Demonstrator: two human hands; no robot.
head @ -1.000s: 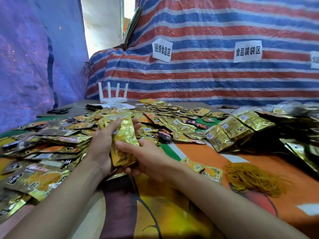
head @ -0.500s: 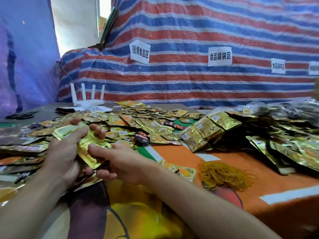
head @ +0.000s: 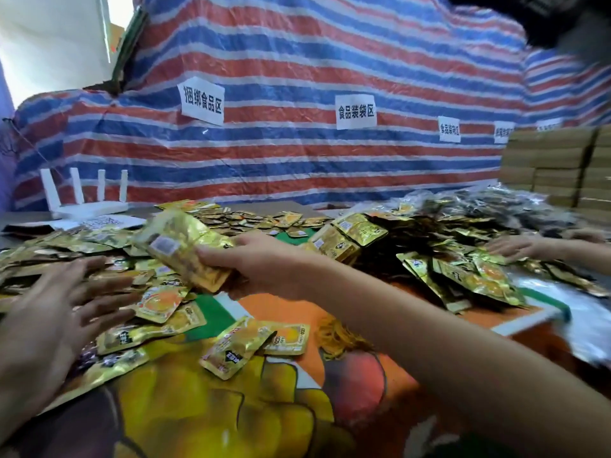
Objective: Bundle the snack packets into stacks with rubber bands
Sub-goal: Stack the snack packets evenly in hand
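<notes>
My right hand [head: 264,266] grips a stack of gold snack packets [head: 185,246], held up above the table near the middle. My left hand [head: 56,312] hovers with spread fingers over the loose gold packets [head: 158,302] at the left and holds nothing. A heap of yellow rubber bands [head: 340,335] lies on the cloth, partly hidden under my right forearm. Bundled gold packets [head: 347,236] lie further back, right of the held stack.
A large pile of packets [head: 463,259] covers the right side, where another person's hand [head: 515,247] rests. A white router [head: 86,200] stands at the back left. Striped tarp [head: 297,143] with paper labels closes the back. Cardboard boxes [head: 562,166] are stacked at the far right.
My left hand let go of the stack and dropped toward the loose packets at the left. My right hand now carries the stack alone, raised. The view swung right, showing another person's hand.
</notes>
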